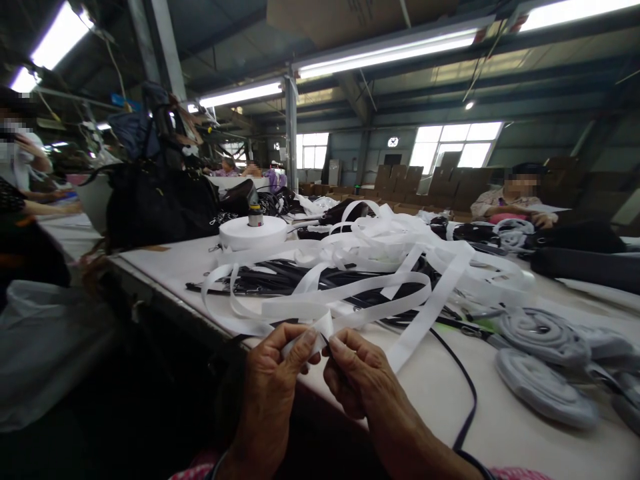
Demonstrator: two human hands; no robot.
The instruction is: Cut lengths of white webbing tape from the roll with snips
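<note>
My left hand (283, 363) pinches a white ribbon-like strip (295, 310) between thumb and fingers, near the table's front edge. Close beside it, my right hand (357, 370) is closed on a thin black strap (327, 343), whose tip meets the white strip. Loops of the strip run from my hands back over the table. Behind them lies a bundle of black straps (280, 277), partly covered by a heap of loose white strip (380, 237). From near the bundle, one black strap (473, 390) curves down the right side toward my forearm.
A white roll (253, 233) with a small jar (255, 215) on it stands at the back left, near black bags (160, 200). Coiled, wrapped straps (543, 387) lie at the right. Co-workers sit at the far right (520, 197) and left. A plastic bag (40, 347) hangs lower left.
</note>
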